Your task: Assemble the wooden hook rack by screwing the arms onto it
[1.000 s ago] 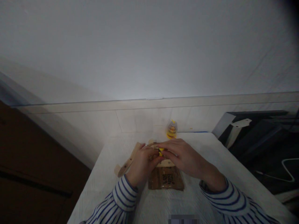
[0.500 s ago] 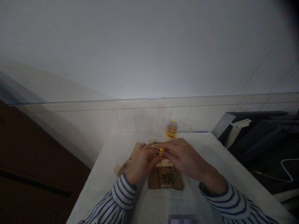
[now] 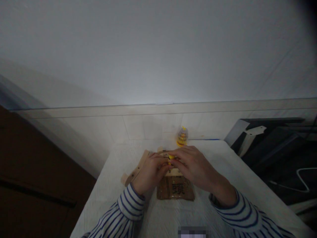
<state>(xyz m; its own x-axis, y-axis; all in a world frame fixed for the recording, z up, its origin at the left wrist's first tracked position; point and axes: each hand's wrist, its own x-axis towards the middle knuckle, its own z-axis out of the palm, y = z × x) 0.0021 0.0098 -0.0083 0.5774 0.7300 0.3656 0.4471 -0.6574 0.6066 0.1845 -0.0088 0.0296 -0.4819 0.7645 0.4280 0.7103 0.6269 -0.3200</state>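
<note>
A small yellow-and-black tool (image 3: 171,157) shows between my fingertips; most of it is hidden, so its exact kind is unclear. The fingers of my right hand (image 3: 194,165) are pinched on it from the right. My left hand (image 3: 152,172) is closed, its fingertips meeting the tool from the left; what else they grip is hidden. Under both hands lies a light wooden piece with holes (image 3: 175,172), partly covered. A curved wooden piece (image 3: 135,171) rests beside my left hand. Just nearer to me than the hands is a flat brown packet with dark lettering (image 3: 175,190).
A clear, tower-shaped container with yellow parts (image 3: 182,137) stands at the table's back edge. White covering lies over the table (image 3: 106,195), which meets a pale wall (image 3: 148,127). Dark panels and a white cable (image 3: 303,169) are at the right, a brown surface (image 3: 37,178) at the left.
Both hands keep nearly the same place and grip. The yellow part between the fingers looks slightly shifted, with less of it showing.
</note>
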